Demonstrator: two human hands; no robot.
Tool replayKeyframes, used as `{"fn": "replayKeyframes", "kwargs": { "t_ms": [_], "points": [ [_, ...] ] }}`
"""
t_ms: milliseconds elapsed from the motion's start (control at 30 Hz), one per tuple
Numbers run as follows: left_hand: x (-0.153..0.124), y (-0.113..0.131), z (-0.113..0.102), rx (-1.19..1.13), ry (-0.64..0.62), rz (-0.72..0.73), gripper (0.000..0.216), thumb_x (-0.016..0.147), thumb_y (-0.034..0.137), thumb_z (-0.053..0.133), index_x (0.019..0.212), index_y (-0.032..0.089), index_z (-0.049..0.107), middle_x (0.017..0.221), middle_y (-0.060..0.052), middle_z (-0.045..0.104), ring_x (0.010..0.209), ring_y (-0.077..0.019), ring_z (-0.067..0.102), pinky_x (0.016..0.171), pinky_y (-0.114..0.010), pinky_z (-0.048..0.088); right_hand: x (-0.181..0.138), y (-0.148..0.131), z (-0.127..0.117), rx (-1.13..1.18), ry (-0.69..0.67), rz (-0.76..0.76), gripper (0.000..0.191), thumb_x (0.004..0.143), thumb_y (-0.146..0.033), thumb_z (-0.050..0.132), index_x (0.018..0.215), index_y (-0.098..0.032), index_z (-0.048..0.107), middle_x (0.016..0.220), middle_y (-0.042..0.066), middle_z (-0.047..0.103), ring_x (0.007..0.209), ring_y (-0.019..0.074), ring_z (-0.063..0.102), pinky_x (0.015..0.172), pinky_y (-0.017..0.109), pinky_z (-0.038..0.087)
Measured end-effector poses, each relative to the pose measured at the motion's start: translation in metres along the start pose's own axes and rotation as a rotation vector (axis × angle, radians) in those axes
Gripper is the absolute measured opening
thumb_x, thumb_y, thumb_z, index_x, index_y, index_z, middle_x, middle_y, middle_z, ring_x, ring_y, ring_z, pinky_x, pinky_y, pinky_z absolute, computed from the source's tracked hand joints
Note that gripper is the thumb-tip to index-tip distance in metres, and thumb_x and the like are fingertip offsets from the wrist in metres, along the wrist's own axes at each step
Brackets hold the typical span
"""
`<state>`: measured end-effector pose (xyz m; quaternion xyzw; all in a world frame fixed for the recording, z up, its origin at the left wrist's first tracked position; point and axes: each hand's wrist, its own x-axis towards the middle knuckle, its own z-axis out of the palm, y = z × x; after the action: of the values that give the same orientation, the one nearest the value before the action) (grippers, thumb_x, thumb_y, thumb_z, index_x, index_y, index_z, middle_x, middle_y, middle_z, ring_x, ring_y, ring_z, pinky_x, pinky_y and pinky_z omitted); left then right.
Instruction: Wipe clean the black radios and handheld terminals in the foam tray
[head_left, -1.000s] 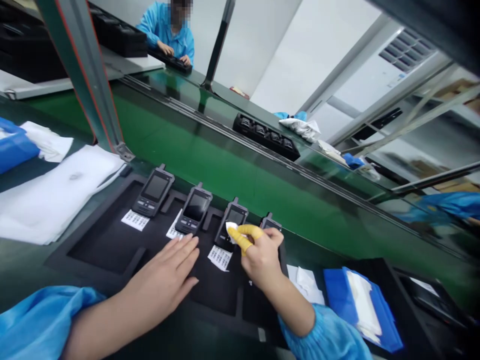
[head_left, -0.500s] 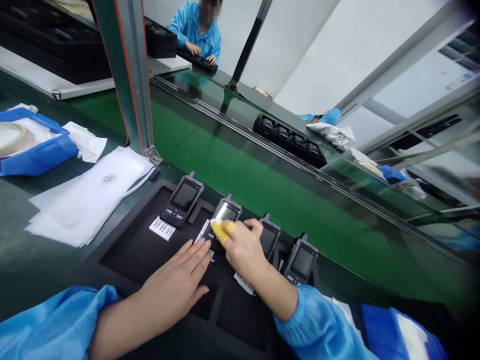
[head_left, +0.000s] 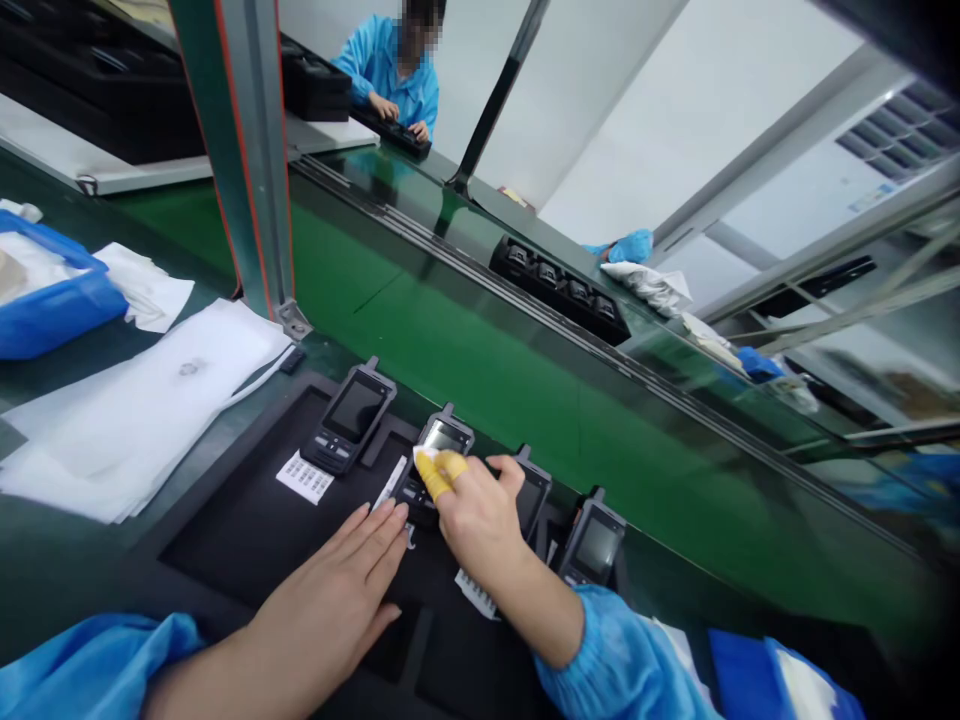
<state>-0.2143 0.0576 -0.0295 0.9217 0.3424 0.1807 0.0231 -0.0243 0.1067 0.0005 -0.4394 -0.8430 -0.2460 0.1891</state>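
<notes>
My right hand [head_left: 480, 515], yellow covers on two of its fingers, pinches a small white wipe [head_left: 421, 456] against the face of a handheld radio [head_left: 448, 434]. Part of this radio's screen and keys is behind the fingers. My left hand [head_left: 326, 605] lies flat with fingers stretched out, their tips at the radio's lower end. Further radios stand along the black foam tray [head_left: 217, 540]: one on the left [head_left: 354, 408], one partly behind my right hand [head_left: 531, 492], and one on the right [head_left: 598, 540]. A printed label sheet [head_left: 304, 477] lies below the left radio.
White sheets [head_left: 161, 400] and a blue bin [head_left: 60, 310] are on the left. A metal post [head_left: 255, 150] rises behind them. Beyond the green belt [head_left: 420, 300], a co-worker [head_left: 397, 80] handles a black tray, and another tray of devices [head_left: 555, 285] sits there. A blue packet [head_left: 739, 670] lies lower right.
The view has shifted slightly, so the bench items appear a little lower and further left. My right hand and the wipe have moved slightly on the same radio; my left hand keeps its place.
</notes>
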Motion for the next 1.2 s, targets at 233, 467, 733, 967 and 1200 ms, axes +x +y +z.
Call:
{"fn": "replayKeyframes", "kwargs": {
  "t_ms": [233,467,733,967,1200],
  "points": [
    [0.004,-0.001,-0.005,0.064,-0.005,0.043,0.044,0.087,0.025,0.049,0.127,0.007,0.051,0.135,-0.015,0.051,0.122,-0.0267,0.051,0.099,-0.041,0.045,0.009,0.033,0.006,-0.088,0.011,0.116,0.027,0.078,-0.003,0.049,0.062,-0.02,0.063,0.077,0.0,0.061,0.074,0.0144,0.044,0.085,0.04,0.019],
    [0.005,0.0,-0.006,0.065,-0.002,0.039,0.042,0.088,0.026,0.046,0.125,0.008,0.052,0.135,-0.015,0.051,0.121,-0.0267,0.052,0.099,-0.041,0.045,-0.035,0.004,-0.004,0.041,0.06,0.037,0.026,0.082,-0.008,0.044,0.083,-0.019,0.068,0.085,0.003,0.064,0.075,0.0138,0.044,0.082,0.039,0.023],
    [0.003,-0.001,-0.004,-0.011,0.016,0.015,0.042,0.09,0.027,0.046,0.128,0.01,0.05,0.136,-0.015,0.049,0.124,-0.0258,0.049,0.104,-0.04,0.04,-0.025,-0.006,-0.014,0.119,0.066,-0.016,0.026,0.085,-0.009,0.045,0.086,-0.022,0.068,0.088,0.0,0.064,0.074,0.0114,0.046,0.083,0.037,0.024],
    [0.005,0.0,-0.008,0.016,-0.052,0.029,0.04,0.088,0.025,0.048,0.124,0.008,0.053,0.135,-0.016,0.05,0.123,-0.0273,0.05,0.103,-0.042,0.041,0.01,0.019,0.006,-0.066,0.024,0.096,0.024,0.081,-0.005,0.049,0.075,-0.019,0.067,0.084,0.002,0.063,0.077,0.0143,0.046,0.083,0.04,0.021],
    [0.009,0.003,-0.021,-0.036,0.169,-0.016,0.03,0.091,0.019,0.042,0.111,0.009,0.061,0.116,-0.013,0.065,0.108,-0.0234,0.061,0.096,-0.039,0.047,-0.02,-0.025,-0.009,0.079,-0.04,-0.029,0.019,0.084,-0.013,0.051,0.075,-0.021,0.066,0.088,0.001,0.063,0.082,0.0145,0.046,0.084,0.039,0.022]
  ]
}}
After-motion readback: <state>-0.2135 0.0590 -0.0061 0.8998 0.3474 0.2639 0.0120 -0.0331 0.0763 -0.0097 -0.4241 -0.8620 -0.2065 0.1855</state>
